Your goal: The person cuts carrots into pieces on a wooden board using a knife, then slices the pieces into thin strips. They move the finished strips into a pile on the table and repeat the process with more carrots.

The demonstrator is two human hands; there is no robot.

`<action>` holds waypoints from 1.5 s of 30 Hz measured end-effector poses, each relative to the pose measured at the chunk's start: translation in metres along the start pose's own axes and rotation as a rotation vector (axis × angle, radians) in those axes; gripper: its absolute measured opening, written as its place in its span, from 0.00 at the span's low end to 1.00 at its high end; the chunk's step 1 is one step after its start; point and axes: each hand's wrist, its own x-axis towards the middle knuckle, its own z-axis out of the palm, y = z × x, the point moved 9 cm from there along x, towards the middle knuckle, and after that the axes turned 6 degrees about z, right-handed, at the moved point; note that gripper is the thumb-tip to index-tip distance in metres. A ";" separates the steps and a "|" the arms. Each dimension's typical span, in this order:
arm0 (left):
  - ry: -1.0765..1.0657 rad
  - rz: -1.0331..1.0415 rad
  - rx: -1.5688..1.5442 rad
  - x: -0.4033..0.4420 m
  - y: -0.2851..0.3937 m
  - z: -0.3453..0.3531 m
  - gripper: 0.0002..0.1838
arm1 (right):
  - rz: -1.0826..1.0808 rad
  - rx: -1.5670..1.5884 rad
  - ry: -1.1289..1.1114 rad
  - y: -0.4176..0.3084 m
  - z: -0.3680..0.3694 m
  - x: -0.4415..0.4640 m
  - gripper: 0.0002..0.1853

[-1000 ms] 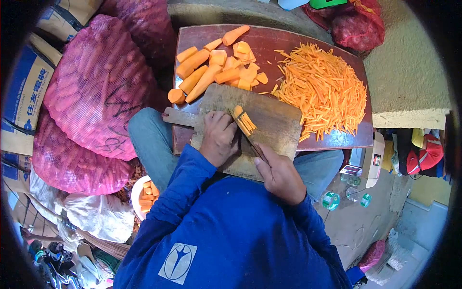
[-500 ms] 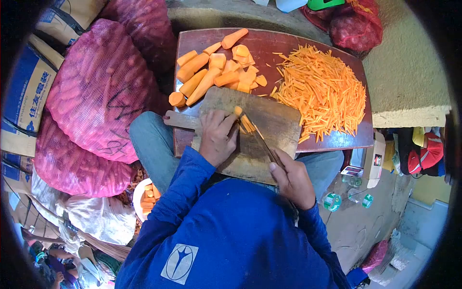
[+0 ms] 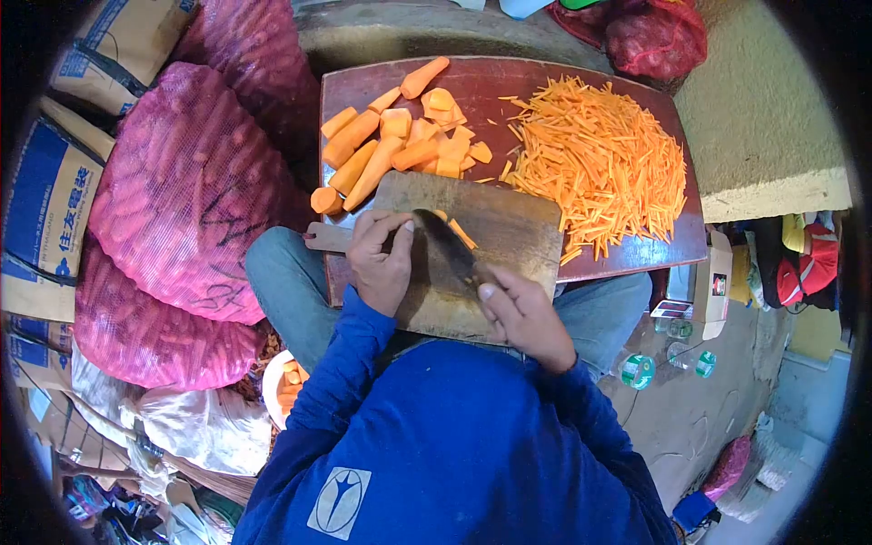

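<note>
My right hand [image 3: 527,318] grips a knife [image 3: 442,242]. Its dark blade lies slanted across the wooden cutting board [image 3: 518,213], turned to show its broad side. Just beyond the blade are a few cut carrot sticks [image 3: 461,234]. My left hand [image 3: 381,263] is over the left part of the board, its thumb and fingertips drawn together close to the knife's tip. Whatever is between those fingers, if anything, is too small to make out. Behind the board, peeled carrots and carrot chunks [image 3: 365,173] lie at the left, and a large heap of carrot strips [image 3: 604,168] at the right.
The board rests at the front of a dark red tabletop [image 3: 495,82] over my legs. Mesh sacks of carrots [image 3: 191,200] crowd the left side. A white bucket with carrot pieces [image 3: 276,386] stands below them. Plastic bottles [image 3: 638,371] and a cardboard box [image 3: 718,286] are at the right.
The knife has swung left, its blade now lying flatter across the board. My left hand has shifted left, away from the carrot sticks, and its fingers have drawn together. The view has moved slightly.
</note>
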 end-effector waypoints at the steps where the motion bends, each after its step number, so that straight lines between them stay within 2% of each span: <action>1: -0.048 0.033 0.035 -0.001 0.001 0.006 0.06 | 0.055 0.002 0.045 0.011 -0.015 -0.001 0.24; 2: -0.096 0.065 0.069 -0.002 0.001 0.011 0.06 | 0.112 0.002 0.088 0.020 -0.030 -0.002 0.24; 3: -0.137 0.095 0.078 -0.002 0.007 0.016 0.06 | 0.158 0.018 0.159 0.007 -0.048 -0.006 0.19; 4: -0.135 0.093 0.077 -0.002 0.006 0.017 0.06 | 0.159 0.016 0.158 0.005 -0.060 -0.004 0.19; 6: -0.223 0.280 0.213 -0.004 0.020 0.029 0.06 | 0.256 0.061 0.331 0.014 -0.105 -0.006 0.19; 7: -0.221 0.287 0.198 -0.004 0.022 0.031 0.07 | 0.253 0.061 0.335 0.016 -0.118 -0.004 0.19; 9: -0.232 0.285 0.210 -0.003 0.023 0.032 0.07 | -0.112 -0.425 0.480 -0.021 -0.143 -0.005 0.21; 10: -0.247 0.277 0.227 -0.002 0.023 0.032 0.08 | -0.114 -0.423 0.480 -0.020 -0.149 -0.005 0.21; 13: -0.255 0.251 0.110 0.010 0.033 0.040 0.08 | -0.323 -0.649 0.522 -0.047 -0.146 -0.018 0.20; 14: -0.263 0.252 0.110 0.016 0.038 0.045 0.08 | -0.318 -0.644 0.526 -0.050 -0.145 -0.021 0.20; 16: -0.298 0.314 0.023 0.035 0.064 0.062 0.11 | -0.282 -0.924 0.470 -0.049 -0.132 -0.023 0.18; 17: -0.306 0.319 0.024 0.046 0.075 0.073 0.11 | -0.398 -0.965 0.498 -0.052 -0.124 -0.028 0.17; 19: -0.383 0.510 0.044 0.059 0.108 0.105 0.16 | -0.386 -0.978 0.483 -0.056 -0.115 -0.033 0.17; 20: -0.390 0.516 0.042 0.065 0.113 0.120 0.16 | -0.377 -0.995 0.461 -0.058 -0.110 -0.034 0.16; 22: -0.581 0.616 0.220 0.066 0.121 0.166 0.20 | -0.384 -1.015 0.455 -0.062 -0.106 -0.039 0.18; 26: -0.637 0.623 0.428 0.094 0.090 0.220 0.21 | -0.386 -1.059 0.484 -0.061 -0.110 -0.048 0.18; 28: -0.510 0.657 0.444 0.109 0.076 0.217 0.19 | -0.393 -1.057 0.498 -0.058 -0.111 -0.052 0.18; 29: -0.446 0.669 0.403 0.110 0.072 0.210 0.16 | -0.370 -1.015 0.489 -0.054 -0.111 -0.054 0.18; 30: -0.449 0.672 0.407 0.112 0.063 0.206 0.16 | -0.347 -0.972 0.479 -0.050 -0.111 -0.055 0.19; 32: -0.518 0.649 0.559 0.117 0.036 0.195 0.14 | -0.359 -0.912 0.465 -0.045 -0.103 -0.055 0.18; 34: -0.532 0.622 0.562 0.130 0.019 0.174 0.16 | -0.372 -0.854 0.449 -0.041 -0.091 -0.053 0.17; 36: -0.590 0.491 0.729 0.151 -0.008 0.158 0.20 | -0.387 -0.823 0.405 -0.037 -0.074 -0.048 0.18; 37: -0.590 0.495 0.731 0.159 -0.018 0.153 0.20 | -0.400 -0.815 0.382 -0.032 -0.065 -0.046 0.18; 39: -0.625 0.505 0.776 0.173 -0.037 0.149 0.28 | -0.400 -0.806 0.357 -0.028 -0.054 -0.041 0.18; 40: -0.623 0.509 0.776 0.179 -0.042 0.149 0.28 | -0.399 -0.798 0.328 -0.025 -0.049 -0.038 0.18; 42: -0.773 0.507 0.754 0.179 -0.051 0.160 0.31 | -0.382 -0.823 0.322 -0.020 -0.044 -0.037 0.18; 45: -0.796 0.489 0.825 0.181 -0.053 0.168 0.33 | -0.377 -0.788 0.330 -0.017 -0.043 -0.037 0.18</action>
